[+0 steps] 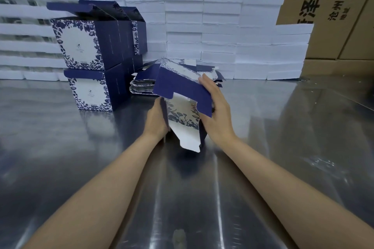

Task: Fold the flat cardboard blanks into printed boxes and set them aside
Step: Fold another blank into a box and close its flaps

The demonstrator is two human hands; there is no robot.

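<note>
Fingers curled, the left hand (pixel 156 120) grips the left edge of a half-formed blue-and-white box (pixel 183 95), while the right hand (pixel 216 111) wraps its fingers over the box's navy right panel, thumb hidden behind the card. The box hangs tilted above a steel table (pixel 283 147), a white flap pointing down toward the near side. Just beyond it lies a stack of flat blanks (pixel 141 84). To the far left, finished boxes (pixel 89 62) stand two high, top flaps open. White foam blocks (pixel 222 26) line the far edge, with brown cartons (pixel 334 6) behind at right.
</note>
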